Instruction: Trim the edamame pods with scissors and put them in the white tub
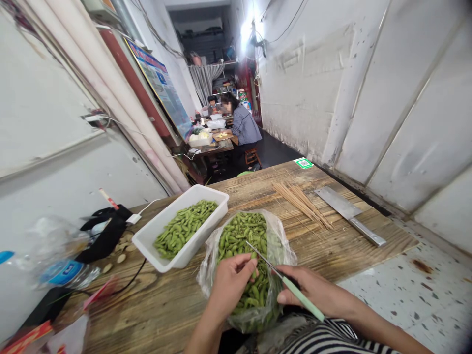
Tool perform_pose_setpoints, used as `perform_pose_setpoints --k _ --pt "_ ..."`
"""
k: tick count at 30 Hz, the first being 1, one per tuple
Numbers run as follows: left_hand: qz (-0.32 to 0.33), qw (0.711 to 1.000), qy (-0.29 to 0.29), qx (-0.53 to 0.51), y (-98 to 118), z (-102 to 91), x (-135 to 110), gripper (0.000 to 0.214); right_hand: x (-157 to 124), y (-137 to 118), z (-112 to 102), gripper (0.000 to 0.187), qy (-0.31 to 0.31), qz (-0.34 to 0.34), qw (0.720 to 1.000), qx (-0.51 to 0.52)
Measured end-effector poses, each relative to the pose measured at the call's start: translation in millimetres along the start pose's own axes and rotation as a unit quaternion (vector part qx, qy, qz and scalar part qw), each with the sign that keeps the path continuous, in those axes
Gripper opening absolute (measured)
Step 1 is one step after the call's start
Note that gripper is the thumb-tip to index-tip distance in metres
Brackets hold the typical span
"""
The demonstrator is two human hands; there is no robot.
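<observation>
The left hand [230, 282] was pinched shut on a green pod [253, 255] over the open clear bag [285, 248] of pods at the near edge of the wooden surface [165, 305]. The right hand [313, 291] was clamped round a cutting tool [285, 280] with a pale green handle, its thin blade pointing left to that pod. A white tub [173, 212] of pods stood just left of the bag. Skewers [302, 201] and a cleaver [348, 214] lay farther right.
</observation>
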State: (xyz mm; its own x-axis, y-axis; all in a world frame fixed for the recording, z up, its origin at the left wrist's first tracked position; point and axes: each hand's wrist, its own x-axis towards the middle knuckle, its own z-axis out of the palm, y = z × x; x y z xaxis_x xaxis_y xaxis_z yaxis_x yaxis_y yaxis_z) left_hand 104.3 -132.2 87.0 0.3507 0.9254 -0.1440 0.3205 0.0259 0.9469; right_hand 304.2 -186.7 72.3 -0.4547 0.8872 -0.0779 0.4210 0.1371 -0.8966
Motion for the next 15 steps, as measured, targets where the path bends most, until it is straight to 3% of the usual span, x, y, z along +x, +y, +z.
perform_pose_setpoints --k 6,12,14,15 --pt "0.013 0.999 0.003 0.042 3.4 1.0 -0.6 0.032 -0.3 0.4 -0.2 0.041 -0.003 -0.004 1.0 0.018" --pt "-0.007 1.0 -0.002 0.009 4.3 5.6 -1.1 0.032 3.5 1.9 5.5 0.042 0.022 0.02 0.998 0.057" --pt "-0.013 0.999 0.035 0.013 1.1 -5.3 1.4 0.032 4.6 3.7 6.4 0.043 0.025 0.027 0.997 0.072" --pt "-0.012 0.996 0.082 0.026 -0.6 -16.3 3.5 0.033 4.7 5.2 6.4 0.044 0.028 0.031 0.996 0.076"
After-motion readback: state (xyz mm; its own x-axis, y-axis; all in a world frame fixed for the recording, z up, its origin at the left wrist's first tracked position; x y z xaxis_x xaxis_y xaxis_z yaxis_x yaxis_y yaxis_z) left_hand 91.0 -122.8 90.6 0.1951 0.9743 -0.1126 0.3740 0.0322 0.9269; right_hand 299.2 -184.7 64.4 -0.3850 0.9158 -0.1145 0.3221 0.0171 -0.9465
